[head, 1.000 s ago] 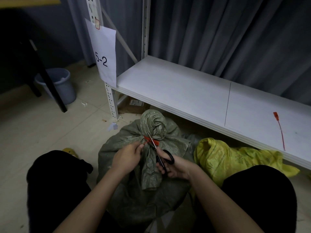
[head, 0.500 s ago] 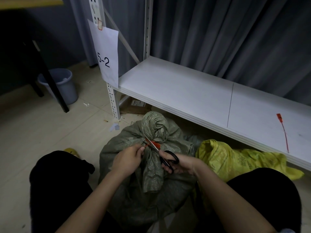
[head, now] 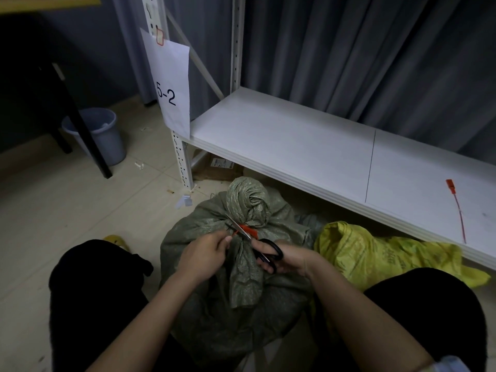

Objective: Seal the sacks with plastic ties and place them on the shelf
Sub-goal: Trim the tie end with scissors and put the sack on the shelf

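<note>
where pale floor tiles meet grey curtains, a white shelf runs toward 3 o'clock, a spare red tie lying on it. a blue bucket stands at 10 o'clock. the green sack sits centre, a yellow sack beside it. the left hand seemingly pinches the red tie; the right hand grips scissors, blades parted.
</note>
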The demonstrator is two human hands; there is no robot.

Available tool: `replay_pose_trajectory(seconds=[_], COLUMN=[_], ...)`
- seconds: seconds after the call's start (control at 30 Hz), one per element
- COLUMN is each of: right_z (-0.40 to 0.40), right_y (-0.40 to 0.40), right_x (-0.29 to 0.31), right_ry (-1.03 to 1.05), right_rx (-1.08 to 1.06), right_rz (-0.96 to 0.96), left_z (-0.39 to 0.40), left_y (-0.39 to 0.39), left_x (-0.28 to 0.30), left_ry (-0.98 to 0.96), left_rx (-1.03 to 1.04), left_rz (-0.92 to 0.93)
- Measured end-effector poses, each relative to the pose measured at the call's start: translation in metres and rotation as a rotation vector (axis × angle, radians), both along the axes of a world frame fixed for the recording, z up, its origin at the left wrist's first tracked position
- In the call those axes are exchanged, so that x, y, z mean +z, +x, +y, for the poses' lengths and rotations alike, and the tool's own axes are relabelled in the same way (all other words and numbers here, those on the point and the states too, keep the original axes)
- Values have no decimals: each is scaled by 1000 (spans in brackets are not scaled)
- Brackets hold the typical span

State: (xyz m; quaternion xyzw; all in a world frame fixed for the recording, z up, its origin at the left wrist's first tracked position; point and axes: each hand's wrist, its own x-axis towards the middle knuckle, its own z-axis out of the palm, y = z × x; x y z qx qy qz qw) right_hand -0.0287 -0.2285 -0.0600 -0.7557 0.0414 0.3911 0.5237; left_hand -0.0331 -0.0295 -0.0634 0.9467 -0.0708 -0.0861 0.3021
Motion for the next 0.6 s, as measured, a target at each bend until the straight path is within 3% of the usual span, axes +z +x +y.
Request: replay_pose_trajectory(seconds=[0.13, 0.6], right_z=[-2, -8], right_y=[-2, -3], right_x=[-1, -4], right_ry=[-29, -67], right_rx=[-10, -10], right_rz=[-78, -87], left_z=[0, 0], left_y=[0, 0], left_x=[-3, -6], left_ry=[3, 10], left_rx=[1, 51], left_rz=[-4, -24])
